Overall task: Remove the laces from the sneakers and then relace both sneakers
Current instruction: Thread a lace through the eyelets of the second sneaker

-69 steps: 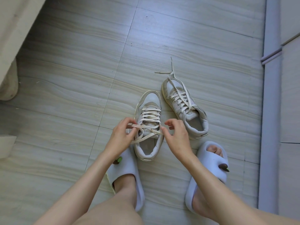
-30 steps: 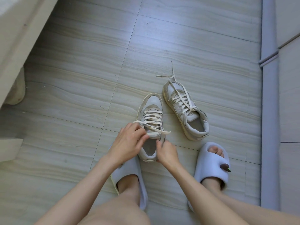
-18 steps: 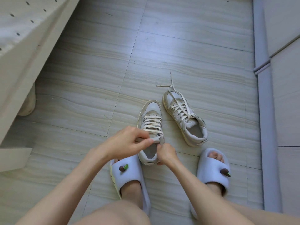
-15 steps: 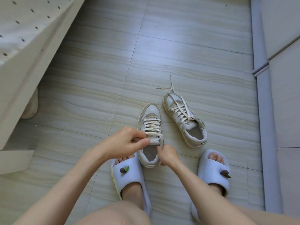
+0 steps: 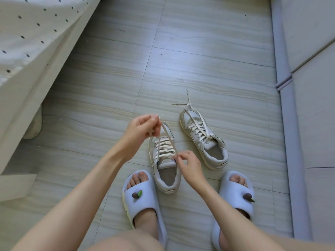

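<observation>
We note: left hand (image 5: 140, 128) fingers pinch lace (image 5: 167, 137), raised above near sneaker (image 5: 164, 160). Right hand (image 5: 189, 164) pinches lace at eyelets. Sneaker 2 (image 5: 203, 140) laced, just right, on floor (image 5: 108, 87) beyond slippers (image 5: 143, 200).

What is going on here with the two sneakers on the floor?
A person is working on the near sneaker. The left hand holds its lace lifted above the shoe, while the right hand pinches the lace at the top eyelets. The far sneaker lies untouched, laced, its ends loose on the tile floor.
</observation>
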`<action>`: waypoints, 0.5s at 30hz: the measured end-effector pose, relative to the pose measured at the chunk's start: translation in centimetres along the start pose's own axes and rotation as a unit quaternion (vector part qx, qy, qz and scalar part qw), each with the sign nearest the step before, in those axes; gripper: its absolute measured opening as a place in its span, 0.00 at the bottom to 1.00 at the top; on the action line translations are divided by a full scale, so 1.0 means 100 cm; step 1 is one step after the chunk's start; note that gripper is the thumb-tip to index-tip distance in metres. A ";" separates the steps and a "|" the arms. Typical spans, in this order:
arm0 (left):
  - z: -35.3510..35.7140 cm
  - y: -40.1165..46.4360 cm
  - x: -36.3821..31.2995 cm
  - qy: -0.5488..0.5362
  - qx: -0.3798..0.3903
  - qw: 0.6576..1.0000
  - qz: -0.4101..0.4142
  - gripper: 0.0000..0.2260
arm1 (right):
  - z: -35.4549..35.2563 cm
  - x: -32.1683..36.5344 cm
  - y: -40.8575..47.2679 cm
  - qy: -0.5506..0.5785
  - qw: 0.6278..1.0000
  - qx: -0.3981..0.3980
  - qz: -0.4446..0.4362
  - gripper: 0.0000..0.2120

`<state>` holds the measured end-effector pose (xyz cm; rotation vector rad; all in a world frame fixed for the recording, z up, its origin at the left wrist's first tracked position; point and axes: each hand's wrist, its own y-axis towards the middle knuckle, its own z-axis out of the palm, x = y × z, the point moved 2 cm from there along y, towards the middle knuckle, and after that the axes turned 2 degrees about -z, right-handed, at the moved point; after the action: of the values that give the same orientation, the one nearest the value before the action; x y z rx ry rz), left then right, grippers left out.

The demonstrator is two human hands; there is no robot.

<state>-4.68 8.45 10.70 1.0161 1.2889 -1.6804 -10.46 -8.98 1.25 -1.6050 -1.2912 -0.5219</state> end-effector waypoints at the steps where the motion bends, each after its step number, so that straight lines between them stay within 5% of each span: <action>1: -0.004 0.008 0.001 -0.030 -0.027 0.999 0.001 0.11 | -0.004 0.001 0.002 0.053 0.998 0.007 0.030 0.07; 4: -0.014 0.028 0.017 -0.008 -0.107 0.994 -0.023 0.08 | -0.013 0.002 0.010 0.124 0.987 0.036 0.092 0.11; 7: -0.022 0.028 0.054 0.133 -0.185 0.970 -0.086 0.08 | -0.015 -0.002 0.017 0.046 0.992 0.064 0.097 0.11; 11: -0.020 0.006 0.098 0.320 -0.160 0.932 -0.060 0.10 | -0.010 -0.003 0.024 -0.087 0.994 0.058 0.024 0.09; 15: -0.008 -0.006 0.125 0.389 -0.118 0.913 -0.040 0.06 | 0.001 0.001 0.024 -0.191 0.976 0.077 -0.067 0.11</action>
<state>-9.94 7.99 -0.71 1.5728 1.9985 -1.1415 -8.29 -8.76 0.27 -1.5400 -1.6909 -0.1893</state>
